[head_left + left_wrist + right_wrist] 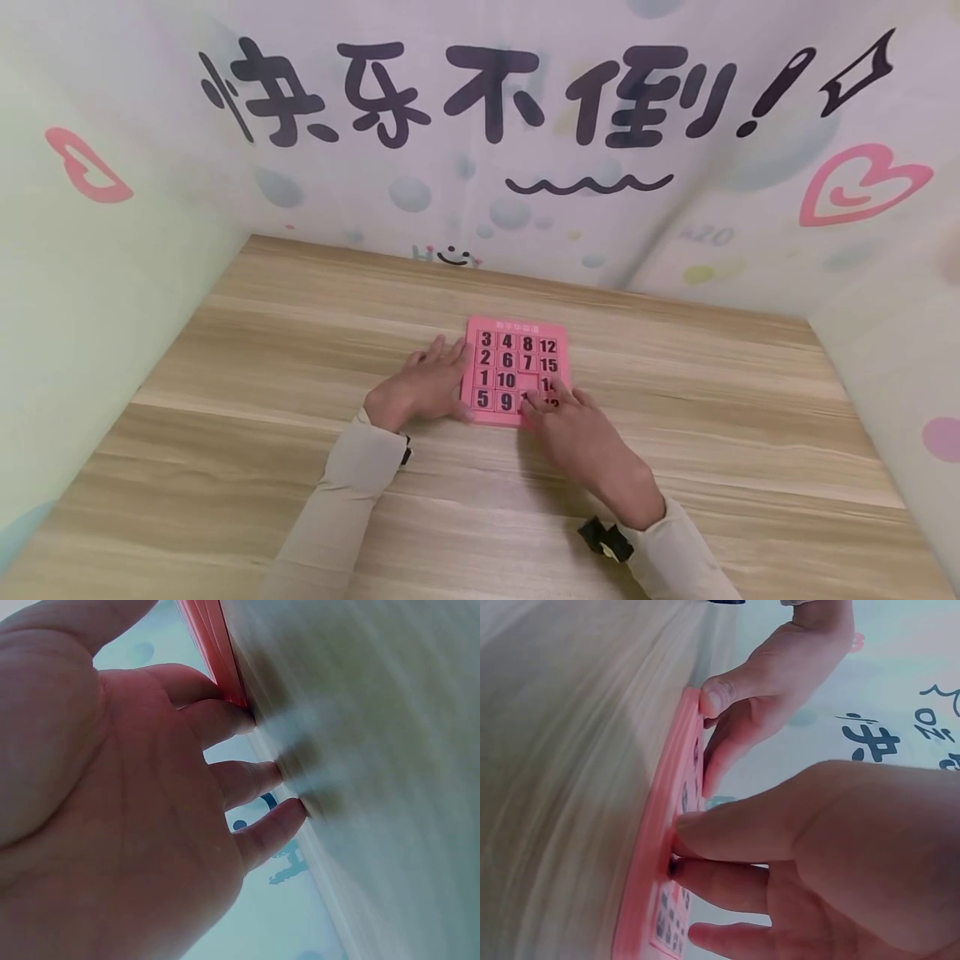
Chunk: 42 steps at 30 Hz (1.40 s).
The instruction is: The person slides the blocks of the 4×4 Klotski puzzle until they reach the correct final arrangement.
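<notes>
A flat pink number sliding puzzle [480,419] lies on the wooden table, with black-numbered tiles and one gap in its third row. Along its left edge rests my left hand [431,385], its thumb at the near left corner. In the left wrist view, the fingers [251,776] of that hand are spread and fairly straight, some touching the table beside the puzzle's pink side [214,645]. My right hand [588,437] reaches over the near right corner. Its thumb [731,829] and a finger touch the tiles just below the gap, partly hiding the bottom-row numbers.
The wood-grain table [300,333] surrounds the puzzle. A white printed backdrop [465,167] with large black characters rises at the table's far edge. Pale side walls [75,275] stand at left and right. Both sleeves are light, with a dark strap [606,540] near the right wrist.
</notes>
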Each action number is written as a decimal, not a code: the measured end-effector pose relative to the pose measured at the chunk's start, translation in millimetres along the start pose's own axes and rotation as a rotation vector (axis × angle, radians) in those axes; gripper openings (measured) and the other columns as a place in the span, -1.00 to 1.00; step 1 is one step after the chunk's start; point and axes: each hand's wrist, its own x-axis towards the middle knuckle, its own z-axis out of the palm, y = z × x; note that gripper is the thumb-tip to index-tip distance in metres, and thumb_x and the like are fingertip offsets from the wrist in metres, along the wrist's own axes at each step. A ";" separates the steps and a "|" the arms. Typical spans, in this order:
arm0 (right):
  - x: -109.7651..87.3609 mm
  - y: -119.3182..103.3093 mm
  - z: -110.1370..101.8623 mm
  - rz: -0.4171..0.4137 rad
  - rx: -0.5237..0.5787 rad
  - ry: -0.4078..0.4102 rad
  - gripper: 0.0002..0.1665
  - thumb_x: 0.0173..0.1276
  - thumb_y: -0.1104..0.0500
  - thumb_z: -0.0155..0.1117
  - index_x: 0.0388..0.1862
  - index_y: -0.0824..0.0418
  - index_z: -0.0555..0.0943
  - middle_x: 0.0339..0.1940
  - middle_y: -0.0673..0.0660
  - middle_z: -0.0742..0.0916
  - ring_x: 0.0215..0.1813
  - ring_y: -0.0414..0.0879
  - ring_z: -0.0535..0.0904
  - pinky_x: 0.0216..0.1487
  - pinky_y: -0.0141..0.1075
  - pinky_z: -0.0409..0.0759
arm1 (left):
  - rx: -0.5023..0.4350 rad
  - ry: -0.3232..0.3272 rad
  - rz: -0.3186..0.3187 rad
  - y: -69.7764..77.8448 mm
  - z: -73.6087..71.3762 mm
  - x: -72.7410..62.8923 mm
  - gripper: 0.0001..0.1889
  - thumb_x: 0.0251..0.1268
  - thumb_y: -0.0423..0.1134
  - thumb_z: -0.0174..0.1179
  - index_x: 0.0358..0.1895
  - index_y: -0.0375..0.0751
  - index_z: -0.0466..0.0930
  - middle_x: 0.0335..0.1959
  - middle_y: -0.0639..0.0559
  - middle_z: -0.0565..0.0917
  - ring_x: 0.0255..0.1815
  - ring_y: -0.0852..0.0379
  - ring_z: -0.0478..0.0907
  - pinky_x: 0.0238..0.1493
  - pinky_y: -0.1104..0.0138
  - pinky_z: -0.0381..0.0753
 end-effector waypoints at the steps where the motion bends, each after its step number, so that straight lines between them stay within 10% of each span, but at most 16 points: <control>1: -0.1 -0.4 -0.7 -0.005 -0.005 0.000 -0.54 0.48 0.33 0.09 0.32 0.15 0.55 0.36 0.12 0.58 0.44 0.29 0.37 0.35 0.19 0.41 | -0.001 0.000 0.001 -0.1 -0.2 -0.1 0.11 0.21 0.07 0.33 0.60 -0.22 -0.25 0.64 -0.07 -0.24 0.63 -0.17 -0.45 0.59 -0.08 -0.32; 42: 14.9 -5.9 15.7 0.090 0.172 0.060 -0.34 0.53 -0.19 0.02 0.44 0.15 0.43 0.49 0.10 0.43 0.56 0.23 0.18 0.52 0.16 0.16 | 0.034 0.011 0.010 0.3 1.8 0.2 0.11 0.20 0.10 0.33 0.60 -0.26 -0.22 0.63 -0.09 -0.22 0.63 -0.20 -0.41 0.59 -0.10 -0.26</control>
